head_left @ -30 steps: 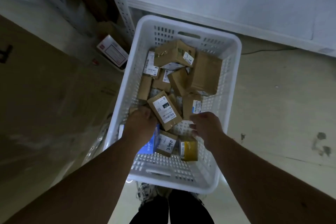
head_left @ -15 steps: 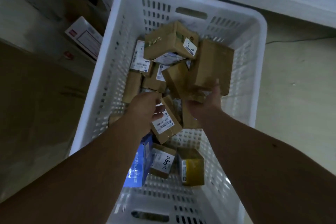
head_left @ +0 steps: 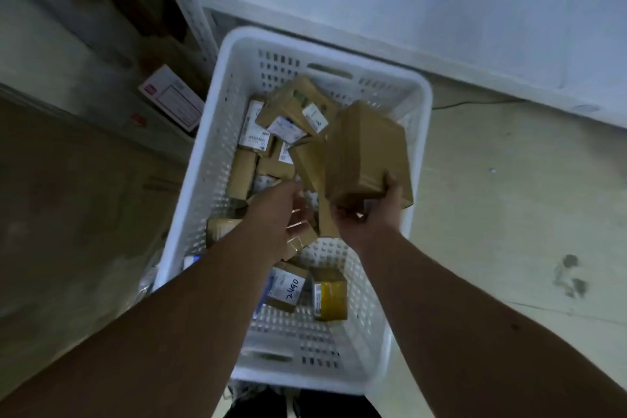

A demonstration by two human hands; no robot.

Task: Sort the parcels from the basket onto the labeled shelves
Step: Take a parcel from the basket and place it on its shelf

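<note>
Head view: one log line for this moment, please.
right hand grips plain brown box above white basket | left hand among parcels, grasp unclear

A pale concrete floor [head_left: 509, 214] fills the right side, marked by dark smudges [head_left: 570, 276] and crossed by a thin dark cable [head_left: 475, 103] near a white panel [head_left: 407, 3] that spans the top. At upper left stands a white perforated rack upright [head_left: 183, 0], with a white-and-red labelled carton [head_left: 171, 97] lying beside its foot. The left side sits in dim brownish shadow. The light is low and cool.
</note>
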